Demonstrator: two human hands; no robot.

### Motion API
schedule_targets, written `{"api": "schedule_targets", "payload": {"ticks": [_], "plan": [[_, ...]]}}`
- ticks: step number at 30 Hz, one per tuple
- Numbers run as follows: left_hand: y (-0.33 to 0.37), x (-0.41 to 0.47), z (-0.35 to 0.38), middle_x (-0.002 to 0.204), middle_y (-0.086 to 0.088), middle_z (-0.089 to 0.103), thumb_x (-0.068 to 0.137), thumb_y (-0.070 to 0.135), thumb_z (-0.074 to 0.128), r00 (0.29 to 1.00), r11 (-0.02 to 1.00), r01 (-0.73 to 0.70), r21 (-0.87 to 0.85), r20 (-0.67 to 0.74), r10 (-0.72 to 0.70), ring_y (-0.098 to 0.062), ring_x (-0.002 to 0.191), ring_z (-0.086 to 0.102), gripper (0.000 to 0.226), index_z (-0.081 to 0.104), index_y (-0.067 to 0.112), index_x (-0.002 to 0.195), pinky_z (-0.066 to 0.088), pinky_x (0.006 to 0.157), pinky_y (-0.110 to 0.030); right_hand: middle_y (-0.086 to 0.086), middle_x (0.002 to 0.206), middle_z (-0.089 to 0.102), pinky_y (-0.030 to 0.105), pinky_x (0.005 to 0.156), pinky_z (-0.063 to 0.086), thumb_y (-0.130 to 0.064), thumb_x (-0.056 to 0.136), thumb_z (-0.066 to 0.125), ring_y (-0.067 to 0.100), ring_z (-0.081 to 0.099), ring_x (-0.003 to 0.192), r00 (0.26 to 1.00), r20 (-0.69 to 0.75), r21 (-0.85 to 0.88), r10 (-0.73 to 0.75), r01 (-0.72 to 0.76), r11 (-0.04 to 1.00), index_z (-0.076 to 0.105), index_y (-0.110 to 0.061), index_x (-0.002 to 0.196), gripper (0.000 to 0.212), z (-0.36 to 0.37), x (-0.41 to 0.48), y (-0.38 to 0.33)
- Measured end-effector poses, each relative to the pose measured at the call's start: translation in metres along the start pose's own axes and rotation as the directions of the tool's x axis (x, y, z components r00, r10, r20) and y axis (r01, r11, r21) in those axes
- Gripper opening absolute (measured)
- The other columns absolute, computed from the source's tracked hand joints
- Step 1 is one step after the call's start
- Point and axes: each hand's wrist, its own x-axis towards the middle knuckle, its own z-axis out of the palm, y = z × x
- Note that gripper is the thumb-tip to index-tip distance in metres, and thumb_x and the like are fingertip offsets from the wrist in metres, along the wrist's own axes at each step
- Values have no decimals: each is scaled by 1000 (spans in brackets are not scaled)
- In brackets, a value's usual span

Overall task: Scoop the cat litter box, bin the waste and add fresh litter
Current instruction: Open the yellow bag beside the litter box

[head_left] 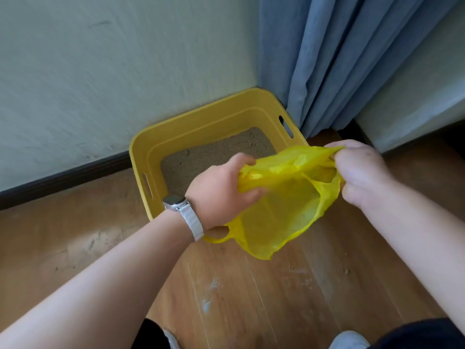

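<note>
The yellow litter box (201, 122) stands on the wooden floor (251, 298) in the far corner, against the wall (100, 71) and just beside the blue curtain (339, 59) on its right. Sandy litter (214, 152) covers its bottom. A yellow plastic bag (284, 212) hangs above the near right part of the box and the floor. The left hand (219, 192), with a watch (176, 201) on its wrist, grasps the bag's left edge, its fingers (253, 193) curled round the plastic. The right hand (362, 172) pinches the right edge with clenched fingers (352, 191). The bag mouth is stretched between both hands. One handle loop (219, 238) hangs below the left wrist. Small crumbs (346, 271) lie on the floor to the near right. A dark baseboard (63, 177) runs along the wall.
</note>
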Motion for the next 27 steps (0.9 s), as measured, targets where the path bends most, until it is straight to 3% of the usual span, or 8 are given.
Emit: {"api": "schedule_targets", "payload": {"ticks": [8, 10, 13, 15, 19, 21, 23, 27], "plan": [[-20, 18, 4, 102, -11, 65, 92, 13, 46, 925, 922, 373, -101, -34, -378, -30, 88, 59, 25, 62, 13, 111, 47, 69, -33, 6, 75, 67, 39, 64, 53, -11, 80, 52, 30, 63, 74, 958, 118, -484, -262, 286, 827, 65, -14, 81, 13, 5, -9, 9], [-19, 20, 3, 100, -13, 65, 92, 10, 44, 856, 769, 489, -412, 56, -514, -26, 84, 56, 24, 64, 17, 104, 41, 69, -31, 5, 73, 63, 39, 63, 50, -22, 81, 55, 27, 58, 70, 919, 179, -624, -350, 381, 682, 62, -11, 81, 13, 7, -14, 8], [-11, 23, -6, 74, -11, 64, 89, 8, 44, 752, 232, 435, -870, 210, -625, -28, 73, 61, 28, 65, 21, 78, 49, 67, -39, 8, 66, 57, 42, 55, 46, -33, 82, 55, 27, 53, 63, 890, 219, -696, -399, 429, 576, 53, -6, 73, 29, 10, -16, 9], [-2, 21, -9, 68, -8, 62, 92, 1, 43, 776, 139, 362, -922, 215, -594, -24, 64, 61, 27, 62, 18, 83, 52, 62, -34, 4, 60, 51, 37, 49, 36, -34, 83, 53, 25, 49, 58, 910, 219, -709, -352, 396, 584, 44, -11, 63, 32, 9, -12, 12], [5, 16, -9, 65, -1, 61, 90, 7, 57, 841, 276, 375, -885, 199, -504, -18, 57, 59, 15, 60, 21, 85, 51, 55, -28, 5, 63, 47, 29, 55, 33, -15, 84, 50, 23, 47, 60, 974, 161, -413, -161, 215, 885, 52, -16, 66, 18, 7, 2, 19], [-4, 15, -5, 68, 4, 58, 82, 19, 70, 892, 609, 364, -704, 74, -447, -14, 59, 54, 14, 58, 26, 84, 46, 55, -27, 10, 71, 54, 34, 62, 46, -12, 81, 50, 24, 56, 67, 991, 118, -176, -55, 75, 981, 60, -15, 73, 14, 7, 7, 18], [-11, 14, -1, 75, 7, 57, 77, 27, 76, 940, 851, 309, -425, -2, -342, -11, 63, 52, 26, 56, 28, 93, 45, 57, -27, 12, 80, 65, 50, 73, 55, -9, 83, 50, 29, 66, 77, 996, 91, -28, 23, -20, 999, 63, -11, 76, 14, 7, 9, 14], [-26, 13, 4, 97, 3, 58, 78, 27, 72, 973, 969, 231, -91, 1, -232, -17, 82, 53, 46, 50, 30, 118, 42, 68, -31, 17, 87, 69, 59, 74, 56, -2, 87, 53, 38, 70, 83, 994, 108, -44, 25, -20, 999, 64, -14, 82, 17, 8, 10, 11]]}}
